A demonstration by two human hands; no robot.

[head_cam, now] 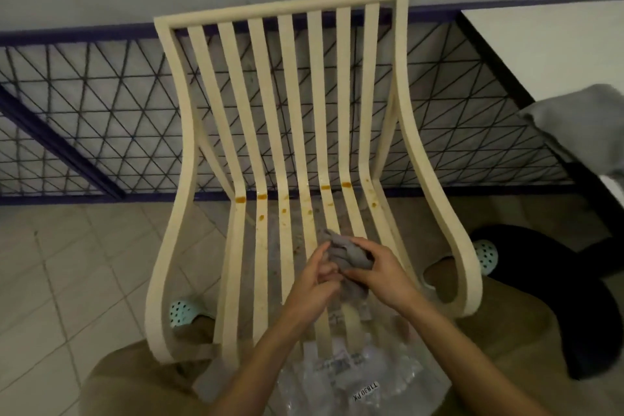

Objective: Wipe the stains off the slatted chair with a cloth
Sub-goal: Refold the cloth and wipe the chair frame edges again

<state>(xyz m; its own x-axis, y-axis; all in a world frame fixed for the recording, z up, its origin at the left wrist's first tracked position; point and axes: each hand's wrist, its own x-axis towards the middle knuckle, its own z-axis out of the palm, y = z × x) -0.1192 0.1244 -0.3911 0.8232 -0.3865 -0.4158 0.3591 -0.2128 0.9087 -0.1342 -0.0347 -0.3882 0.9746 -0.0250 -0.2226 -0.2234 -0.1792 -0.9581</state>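
- At far left, pale floor tiles (67,273) run up to a dark metal railing (84,118) with a criss-cross mesh.
- Low on the left, a mint-green perforated shoe (184,312) shows behind the chair frame.
- In the centre stands a cream slatted chair (266,105), its long slats curving from the back down into the seat.
- Orange-brown stains (240,199) dot several slats at the bend where back meets seat.
- Just below the stains, over the seat slats, the left hand (315,287) has its fingers curled onto a crumpled grey cloth (344,255).
- The right hand (378,272) grips the same cloth from the other side, fingers closed around it.
- Clear crinkled plastic wrapping (351,382) with a printed label lies at the seat's front edge, under the forearms.
- At right, a second mint-green shoe (486,255) sits beside a dark object (547,280).
- At upper right is a white tabletop (547,40).
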